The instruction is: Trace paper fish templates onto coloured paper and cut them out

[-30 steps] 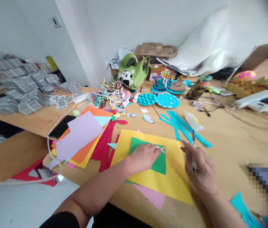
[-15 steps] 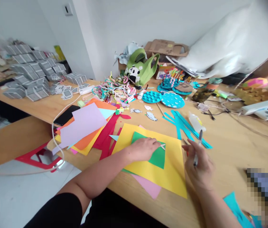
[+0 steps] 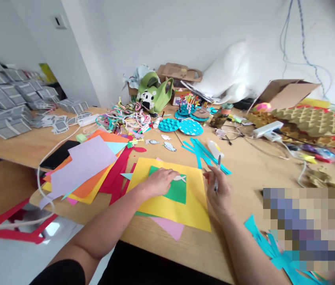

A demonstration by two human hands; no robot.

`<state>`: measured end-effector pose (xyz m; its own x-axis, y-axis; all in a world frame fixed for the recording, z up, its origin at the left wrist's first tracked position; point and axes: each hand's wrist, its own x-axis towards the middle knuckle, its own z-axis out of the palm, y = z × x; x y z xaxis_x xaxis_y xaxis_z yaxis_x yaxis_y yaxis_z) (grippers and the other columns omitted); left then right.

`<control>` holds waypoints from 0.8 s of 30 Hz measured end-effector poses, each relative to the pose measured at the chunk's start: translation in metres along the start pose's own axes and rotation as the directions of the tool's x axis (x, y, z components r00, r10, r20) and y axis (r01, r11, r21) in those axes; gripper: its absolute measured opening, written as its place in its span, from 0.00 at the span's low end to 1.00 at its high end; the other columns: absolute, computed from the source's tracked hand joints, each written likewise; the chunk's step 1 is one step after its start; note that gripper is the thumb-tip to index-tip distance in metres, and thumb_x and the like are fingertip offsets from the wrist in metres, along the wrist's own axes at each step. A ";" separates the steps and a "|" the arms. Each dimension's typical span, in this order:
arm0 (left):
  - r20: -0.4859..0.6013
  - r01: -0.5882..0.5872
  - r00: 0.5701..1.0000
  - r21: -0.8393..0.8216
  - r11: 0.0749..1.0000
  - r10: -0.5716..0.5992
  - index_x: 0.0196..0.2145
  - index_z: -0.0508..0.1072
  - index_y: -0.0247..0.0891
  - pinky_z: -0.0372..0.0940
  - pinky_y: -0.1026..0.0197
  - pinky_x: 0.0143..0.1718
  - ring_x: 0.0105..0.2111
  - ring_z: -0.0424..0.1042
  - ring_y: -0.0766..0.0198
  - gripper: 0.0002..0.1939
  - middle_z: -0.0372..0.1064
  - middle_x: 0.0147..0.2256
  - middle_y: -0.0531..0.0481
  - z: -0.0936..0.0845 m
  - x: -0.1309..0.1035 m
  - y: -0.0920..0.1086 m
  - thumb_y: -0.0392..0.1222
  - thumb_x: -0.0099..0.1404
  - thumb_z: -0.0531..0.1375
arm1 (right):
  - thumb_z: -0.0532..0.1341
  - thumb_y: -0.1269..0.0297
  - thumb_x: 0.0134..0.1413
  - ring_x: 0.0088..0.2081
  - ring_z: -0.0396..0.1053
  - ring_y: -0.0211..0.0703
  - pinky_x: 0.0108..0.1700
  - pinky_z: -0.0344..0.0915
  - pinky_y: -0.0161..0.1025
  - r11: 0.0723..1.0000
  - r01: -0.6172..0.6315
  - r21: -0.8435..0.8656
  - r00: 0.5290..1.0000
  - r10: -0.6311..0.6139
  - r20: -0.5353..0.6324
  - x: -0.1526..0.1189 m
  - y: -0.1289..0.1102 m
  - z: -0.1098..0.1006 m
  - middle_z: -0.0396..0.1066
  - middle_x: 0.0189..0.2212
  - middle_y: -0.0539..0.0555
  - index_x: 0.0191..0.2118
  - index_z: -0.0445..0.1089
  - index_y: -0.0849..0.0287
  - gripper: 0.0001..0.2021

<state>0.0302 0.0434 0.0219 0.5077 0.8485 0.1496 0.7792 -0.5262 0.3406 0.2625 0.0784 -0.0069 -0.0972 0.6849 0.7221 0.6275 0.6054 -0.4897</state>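
Observation:
My left hand (image 3: 163,181) lies with fingers stretched over a green paper square (image 3: 176,194), its fingertips at a small white paper fish (image 3: 180,178). The hand covers part of the fish and the green square. Beneath them is a large yellow sheet (image 3: 143,204), with pink paper (image 3: 169,227) sticking out below its near edge. My right hand (image 3: 221,190) is closed around a grey marker pen (image 3: 218,164), just off the sheet's right edge. The pen stands nearly upright, with its dark lower end beneath the fingers.
To the left lie stacked coloured papers (image 3: 84,162) and a black phone (image 3: 60,154). Blue paper strips (image 3: 203,152), a glue bottle (image 3: 215,149) and fish cutouts (image 3: 169,146) lie beyond the sheet. A power strip (image 3: 268,129) and egg trays (image 3: 312,120) are at the right.
The view has swung to the right, bringing in the egg trays and cardboard box. More of the white paper fish shows beyond my left fingertips. My right hand still holds the marker pen.

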 end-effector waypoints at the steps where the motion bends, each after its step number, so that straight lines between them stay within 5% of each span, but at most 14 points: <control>1: -0.008 -0.001 1.000 -0.020 1.000 0.001 0.52 0.65 0.34 0.62 0.54 0.53 0.50 0.69 0.58 0.27 0.70 0.49 0.44 0.001 0.000 -0.001 0.23 0.56 0.50 | 0.51 0.65 0.64 0.33 0.74 0.42 0.36 0.70 0.40 1.000 -0.003 0.001 1.000 0.003 0.004 0.000 0.000 0.000 0.73 0.31 0.53 0.51 0.66 0.56 0.13; 14: -0.272 0.030 0.958 -0.210 0.977 -0.088 0.52 0.65 0.37 0.62 0.57 0.53 0.47 0.69 0.63 0.26 0.70 0.45 0.47 -0.001 0.004 -0.011 0.22 0.56 0.50 | 0.55 0.65 0.62 0.34 0.73 0.43 0.38 0.69 0.41 1.000 0.021 0.007 0.998 -0.021 0.058 0.002 -0.004 -0.002 0.73 0.32 0.53 0.48 0.66 0.56 0.10; 18: -0.232 0.128 0.960 -0.140 0.982 -0.158 0.50 0.66 0.38 0.57 0.52 0.58 0.46 0.69 0.61 0.25 0.71 0.43 0.48 -0.007 0.004 -0.015 0.23 0.56 0.52 | 0.57 0.67 0.60 0.39 0.70 0.46 0.41 0.69 0.45 0.992 0.120 0.026 0.977 -0.123 0.173 0.007 -0.011 -0.004 0.74 0.33 0.54 0.47 0.67 0.54 0.10; 24: -0.122 0.202 0.970 -0.070 0.977 -0.209 0.51 0.66 0.36 0.64 0.55 0.51 0.46 0.69 0.58 0.23 0.71 0.43 0.45 -0.013 0.001 -0.017 0.26 0.58 0.56 | 0.57 0.66 0.60 0.41 0.69 0.49 0.42 0.69 0.50 0.989 0.134 0.065 0.966 -0.145 0.215 0.008 -0.011 -0.003 0.76 0.34 0.54 0.48 0.67 0.52 0.11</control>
<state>0.0126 0.0538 0.0279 0.2850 0.9401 0.1870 0.8377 -0.3391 0.4282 0.2566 0.0759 0.0056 -0.3509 0.6609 0.6633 0.5574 0.7167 -0.4192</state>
